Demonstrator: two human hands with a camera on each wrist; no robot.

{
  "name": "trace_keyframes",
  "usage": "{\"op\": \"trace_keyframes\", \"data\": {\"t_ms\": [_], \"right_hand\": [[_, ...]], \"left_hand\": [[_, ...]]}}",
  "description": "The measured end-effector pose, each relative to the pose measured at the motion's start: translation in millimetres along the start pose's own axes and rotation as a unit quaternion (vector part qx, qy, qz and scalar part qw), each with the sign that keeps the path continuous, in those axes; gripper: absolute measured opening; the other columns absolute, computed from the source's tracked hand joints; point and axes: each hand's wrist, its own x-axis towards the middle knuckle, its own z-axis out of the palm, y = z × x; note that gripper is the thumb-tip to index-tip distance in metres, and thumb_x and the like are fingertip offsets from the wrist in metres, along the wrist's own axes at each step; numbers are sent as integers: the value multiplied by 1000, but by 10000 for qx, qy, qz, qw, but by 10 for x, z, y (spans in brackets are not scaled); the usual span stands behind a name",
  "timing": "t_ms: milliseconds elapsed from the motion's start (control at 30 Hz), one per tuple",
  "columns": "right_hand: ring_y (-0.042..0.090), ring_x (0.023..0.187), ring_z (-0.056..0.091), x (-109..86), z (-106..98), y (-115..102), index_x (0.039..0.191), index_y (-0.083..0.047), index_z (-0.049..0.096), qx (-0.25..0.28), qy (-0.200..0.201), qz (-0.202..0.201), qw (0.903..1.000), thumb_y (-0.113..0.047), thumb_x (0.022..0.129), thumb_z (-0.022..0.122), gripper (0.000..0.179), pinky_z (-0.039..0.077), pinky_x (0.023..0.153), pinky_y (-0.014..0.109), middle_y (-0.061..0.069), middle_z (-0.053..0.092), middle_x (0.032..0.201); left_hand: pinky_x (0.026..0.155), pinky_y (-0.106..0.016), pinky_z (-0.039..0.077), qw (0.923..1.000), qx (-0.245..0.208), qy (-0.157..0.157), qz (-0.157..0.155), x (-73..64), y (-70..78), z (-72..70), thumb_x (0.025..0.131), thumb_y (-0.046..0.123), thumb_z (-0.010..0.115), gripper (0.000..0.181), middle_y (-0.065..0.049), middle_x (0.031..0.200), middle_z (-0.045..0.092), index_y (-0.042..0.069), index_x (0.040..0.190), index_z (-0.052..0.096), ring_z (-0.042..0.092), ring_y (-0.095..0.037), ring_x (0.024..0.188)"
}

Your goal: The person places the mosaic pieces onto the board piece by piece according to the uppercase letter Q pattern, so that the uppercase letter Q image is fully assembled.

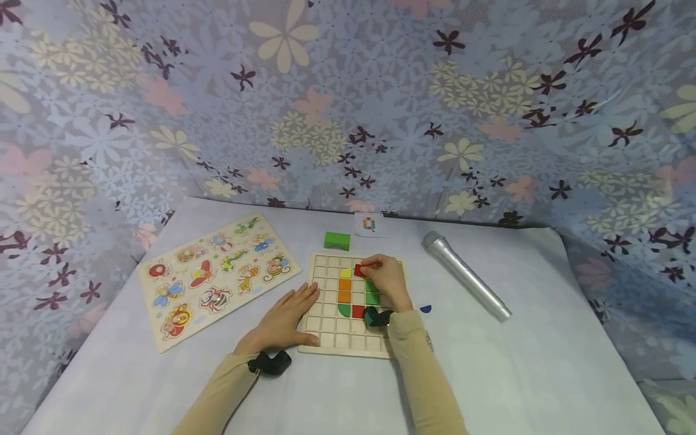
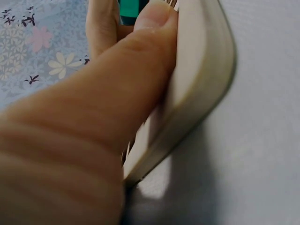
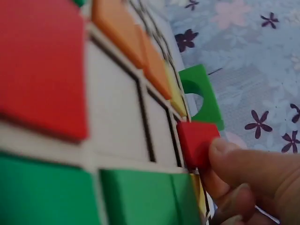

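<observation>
A wooden grid board lies on the table. My left hand rests with spread fingers along its left side, and the thumb lies over the board's edge in the left wrist view. My right hand pinches a red square block at the upper part of the grid, right of a yellow block. Below the yellow block sit two orange blocks, then a green rounded block and another red block. Green blocks fill cells on the right, partly hidden by my right hand.
A green arch block and a small pattern card lie behind the board. An insect puzzle board is at left. A silver microphone lies at right, with a blue piece near my right wrist.
</observation>
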Motion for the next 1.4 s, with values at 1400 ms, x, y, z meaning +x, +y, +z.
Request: {"op": "trace_keyframes", "data": {"t_ms": [1400], "right_hand": [[25,93,65,-699,-895,753,109,-4,69,-687,-50,120,9976,-4,85,71,25,51,81,36,9,67,91]], "left_hand": [[122,-52,15,9998,105,120,103,7,2,26,76,52,75,104,-13,162,21,3,152,26,17,-34,150]]}}
